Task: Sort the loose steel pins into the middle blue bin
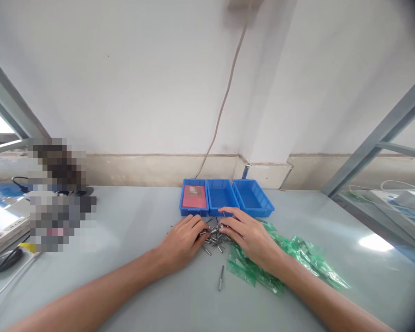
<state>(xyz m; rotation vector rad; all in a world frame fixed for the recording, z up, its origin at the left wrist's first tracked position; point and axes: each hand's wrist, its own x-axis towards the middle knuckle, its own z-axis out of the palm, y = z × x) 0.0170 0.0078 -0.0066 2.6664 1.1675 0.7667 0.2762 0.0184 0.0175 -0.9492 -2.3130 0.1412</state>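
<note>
A loose pile of metal blind rivets (214, 240), thin shanks with thicker ends, lies on the table between my two hands. My left hand (185, 237) is at the pile's left side, fingers curled and thumb close to the index finger around rivets. From the right, my right hand (251, 233) reaches in, with a rivet between thumb and fingers and another shank by the index finger. Nearer to me, a single rivet (221, 278) lies apart. Green plastic bags (257, 272) spread beneath and beside my right forearm.
Behind the pile stand three blue bins: the left bin (194, 212) holds a pink sheet and a small bag, beside the middle bin (223, 196) and right bin (252, 198). At left are a blurred-out person, cables and a dark mouse (5, 260). Metal frames flank the table.
</note>
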